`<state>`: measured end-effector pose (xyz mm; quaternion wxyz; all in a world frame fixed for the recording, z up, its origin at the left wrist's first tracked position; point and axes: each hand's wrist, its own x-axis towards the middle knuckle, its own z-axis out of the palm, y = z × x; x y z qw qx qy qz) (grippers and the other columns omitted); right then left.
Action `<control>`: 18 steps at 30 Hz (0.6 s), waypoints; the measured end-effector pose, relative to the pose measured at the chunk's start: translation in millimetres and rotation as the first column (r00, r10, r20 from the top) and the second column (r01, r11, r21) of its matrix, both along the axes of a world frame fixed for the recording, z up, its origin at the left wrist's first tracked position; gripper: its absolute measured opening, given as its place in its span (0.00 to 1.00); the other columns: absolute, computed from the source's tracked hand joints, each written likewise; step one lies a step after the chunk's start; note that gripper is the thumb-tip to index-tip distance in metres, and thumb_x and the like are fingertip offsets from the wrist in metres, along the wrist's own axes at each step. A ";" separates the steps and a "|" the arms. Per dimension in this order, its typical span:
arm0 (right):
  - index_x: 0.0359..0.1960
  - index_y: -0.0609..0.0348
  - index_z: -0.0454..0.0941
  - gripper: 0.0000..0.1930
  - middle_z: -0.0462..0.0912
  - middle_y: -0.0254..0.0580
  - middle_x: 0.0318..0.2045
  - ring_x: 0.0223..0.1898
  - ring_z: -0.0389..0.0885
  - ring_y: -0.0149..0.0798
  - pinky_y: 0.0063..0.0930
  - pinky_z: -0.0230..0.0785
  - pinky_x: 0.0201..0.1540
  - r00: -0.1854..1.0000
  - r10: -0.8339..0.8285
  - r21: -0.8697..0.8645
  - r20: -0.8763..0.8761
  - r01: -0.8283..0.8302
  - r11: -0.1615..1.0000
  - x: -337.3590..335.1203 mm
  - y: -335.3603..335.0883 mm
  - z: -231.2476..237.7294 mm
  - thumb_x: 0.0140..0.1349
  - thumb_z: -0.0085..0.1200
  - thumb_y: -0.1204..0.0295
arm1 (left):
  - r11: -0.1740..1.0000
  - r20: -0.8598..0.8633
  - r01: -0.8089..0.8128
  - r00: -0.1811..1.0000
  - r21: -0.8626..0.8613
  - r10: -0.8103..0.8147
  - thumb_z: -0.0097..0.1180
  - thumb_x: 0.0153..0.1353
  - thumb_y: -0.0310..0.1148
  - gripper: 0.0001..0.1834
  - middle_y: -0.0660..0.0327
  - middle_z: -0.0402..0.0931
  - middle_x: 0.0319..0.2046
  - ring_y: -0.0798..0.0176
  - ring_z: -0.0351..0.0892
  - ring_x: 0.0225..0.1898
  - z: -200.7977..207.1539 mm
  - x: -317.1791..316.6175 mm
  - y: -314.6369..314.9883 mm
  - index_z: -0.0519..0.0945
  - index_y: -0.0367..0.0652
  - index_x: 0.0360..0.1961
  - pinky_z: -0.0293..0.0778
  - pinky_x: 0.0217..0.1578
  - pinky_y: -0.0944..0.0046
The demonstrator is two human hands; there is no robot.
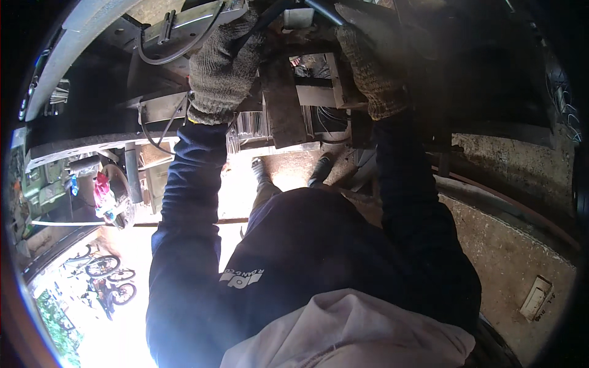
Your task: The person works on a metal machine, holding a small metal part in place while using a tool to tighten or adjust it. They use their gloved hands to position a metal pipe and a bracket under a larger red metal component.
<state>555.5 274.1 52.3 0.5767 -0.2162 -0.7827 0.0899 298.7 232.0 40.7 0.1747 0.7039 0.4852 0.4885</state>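
Both hands wear grey-brown knitted work gloves and reach up to the top of the head view. On the left, my left hand closes around a dark bar that slants up past the upper edge. My right hand is wrapped about the lower end of a shiny bluish metal rod, its fingertips partly lost in shadow. Between the hands lies a dark steel machine frame with a rectangular opening. Where the bar and rod lead is out of view.
Left of my left hand, a curved hose loops over metal plates. A wheel-like disc with a pink cloth beside it is lower left. Bicycles stand outside in bright light. A stained wall is at right.
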 end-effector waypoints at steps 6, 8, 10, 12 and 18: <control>0.58 0.68 0.78 0.17 0.81 0.47 0.52 0.55 0.78 0.44 0.36 0.67 0.64 0.991 -0.136 -0.289 0.014 0.134 0.948 -0.4 -34.7 -2.3 0.75 0.52 0.70 | 0.999 0.019 0.035 0.999 0.022 -0.036 0.64 0.68 0.28 0.17 0.55 0.86 0.52 0.63 0.85 0.52 0.4 1.2 1.1 0.83 0.40 0.57 0.77 0.54 0.63; 0.58 0.68 0.78 0.17 0.81 0.47 0.53 0.55 0.78 0.43 0.35 0.67 0.63 0.996 -0.080 -0.223 0.046 0.088 0.971 0.1 -28.3 7.7 0.74 0.52 0.70 | 0.999 0.034 0.044 0.998 -0.005 -0.044 0.64 0.68 0.28 0.17 0.55 0.86 0.53 0.63 0.85 0.53 -0.8 -1.5 0.9 0.83 0.40 0.58 0.77 0.55 0.63; 0.59 0.68 0.78 0.17 0.81 0.47 0.53 0.54 0.78 0.41 0.34 0.68 0.62 1.000 -0.002 -0.181 0.029 0.007 0.984 0.1 -17.3 10.6 0.74 0.54 0.70 | 0.999 0.031 0.042 0.999 0.011 -0.042 0.63 0.68 0.28 0.18 0.55 0.85 0.54 0.63 0.84 0.54 -3.1 -1.7 0.7 0.82 0.40 0.58 0.77 0.56 0.64; 0.59 0.68 0.78 0.17 0.82 0.46 0.52 0.54 0.79 0.39 0.32 0.70 0.60 0.996 -0.057 -0.307 -0.070 0.033 0.951 -1.8 -28.0 -5.5 0.74 0.55 0.71 | 0.998 0.024 0.060 0.998 0.027 -0.061 0.63 0.69 0.28 0.18 0.55 0.85 0.54 0.63 0.84 0.54 -1.9 -0.8 0.9 0.82 0.40 0.59 0.77 0.56 0.64; 0.59 0.67 0.78 0.16 0.83 0.44 0.52 0.52 0.80 0.36 0.30 0.72 0.58 0.988 -0.137 -0.401 -0.070 0.098 0.911 -1.8 -34.3 -6.5 0.73 0.55 0.72 | 0.998 -0.025 0.040 0.999 0.051 -0.038 0.63 0.69 0.27 0.18 0.55 0.85 0.54 0.64 0.84 0.54 -4.7 -2.2 3.3 0.82 0.39 0.58 0.76 0.57 0.64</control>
